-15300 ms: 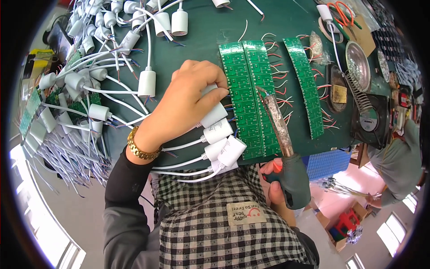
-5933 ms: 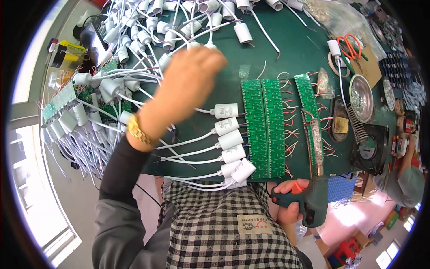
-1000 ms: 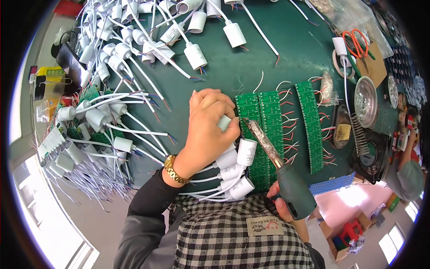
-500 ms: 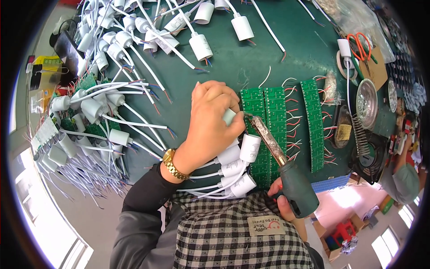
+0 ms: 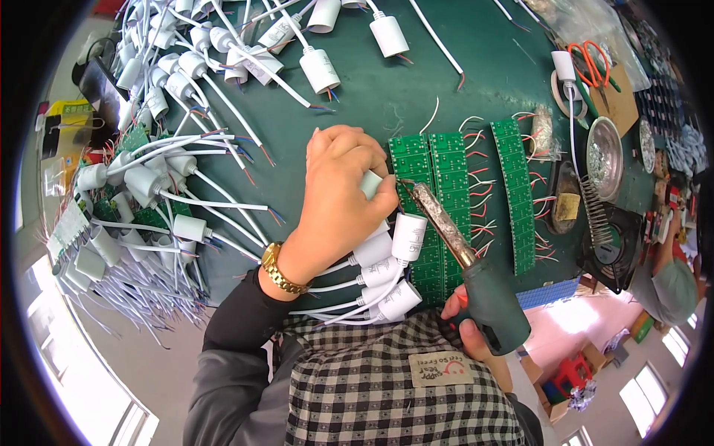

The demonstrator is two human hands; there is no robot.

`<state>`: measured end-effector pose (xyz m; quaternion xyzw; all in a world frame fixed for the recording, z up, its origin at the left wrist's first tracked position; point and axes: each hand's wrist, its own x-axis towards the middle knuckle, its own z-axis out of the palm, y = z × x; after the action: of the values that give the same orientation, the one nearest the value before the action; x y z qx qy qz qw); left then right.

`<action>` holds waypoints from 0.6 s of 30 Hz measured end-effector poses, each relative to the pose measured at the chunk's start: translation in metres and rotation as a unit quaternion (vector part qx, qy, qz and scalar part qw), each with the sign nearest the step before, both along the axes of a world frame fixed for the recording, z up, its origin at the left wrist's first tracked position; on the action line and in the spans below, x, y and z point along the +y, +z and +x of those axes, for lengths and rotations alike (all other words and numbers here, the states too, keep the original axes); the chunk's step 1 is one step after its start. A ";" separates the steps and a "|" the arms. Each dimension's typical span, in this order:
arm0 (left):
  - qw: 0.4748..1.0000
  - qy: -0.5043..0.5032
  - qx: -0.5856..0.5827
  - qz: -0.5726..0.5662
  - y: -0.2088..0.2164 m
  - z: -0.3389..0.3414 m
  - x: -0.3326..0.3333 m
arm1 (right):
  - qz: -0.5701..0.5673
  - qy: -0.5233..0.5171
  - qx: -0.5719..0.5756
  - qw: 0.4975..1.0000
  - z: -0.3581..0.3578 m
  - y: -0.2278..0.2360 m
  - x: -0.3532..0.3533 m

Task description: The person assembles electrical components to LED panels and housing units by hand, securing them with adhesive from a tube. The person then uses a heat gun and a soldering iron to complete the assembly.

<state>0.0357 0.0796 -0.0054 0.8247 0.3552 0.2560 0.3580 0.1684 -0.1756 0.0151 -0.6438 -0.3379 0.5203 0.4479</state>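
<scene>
My left hand is closed around a white lamp holder, most of it hidden by the fingers. My thumb and fingertips meet at the left edge of the green circuit boards. In my right hand is a soldering iron with a dark handle, a red trigger and a stained metal barrel. Its tip points up and left, close to my left thumb; whether it touches anything cannot be made out. Below the left hand, several corded white lamp holders lie partly over the boards.
A separate strip of circuit board with red and white wires lies to the right. Beyond it are a metal bowl, a coiled spring holder, a black fan and orange-handled scissors. Corded lamp holders crowd the left side.
The whole view has shifted slightly, so the table things appear a little up and left. Both hands keep their grips, with the iron's tip still by the left thumb.
</scene>
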 end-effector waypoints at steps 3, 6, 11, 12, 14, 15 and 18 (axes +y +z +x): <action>1.000 -0.001 -0.004 -0.001 0.001 0.000 0.000 | 0.020 0.022 -0.012 0.999 0.001 -0.001 -0.001; 1.000 -0.003 -0.001 0.001 0.000 0.000 0.001 | 0.026 0.027 -0.034 0.999 0.001 -0.001 0.000; 1.000 -0.007 -0.004 0.027 0.000 0.000 0.001 | 0.055 0.033 -0.021 0.998 0.003 0.002 0.006; 1.000 -0.006 -0.003 0.026 0.000 -0.001 0.002 | 0.055 0.033 -0.020 0.998 0.002 0.002 0.007; 1.000 -0.013 -0.007 0.026 0.000 -0.001 0.002 | 0.050 -0.006 0.015 0.999 -0.001 0.001 0.006; 1.000 -0.013 -0.008 0.025 0.001 -0.001 0.002 | 0.049 -0.007 0.014 0.999 -0.002 0.002 0.007; 1.000 -0.011 -0.002 0.025 0.001 -0.001 0.002 | 0.026 -0.069 0.079 0.994 -0.005 0.003 0.009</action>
<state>0.0352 0.0812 -0.0044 0.8367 0.3391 0.2624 0.3408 0.1630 -0.1670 0.0181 -0.6108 -0.2692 0.5284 0.5246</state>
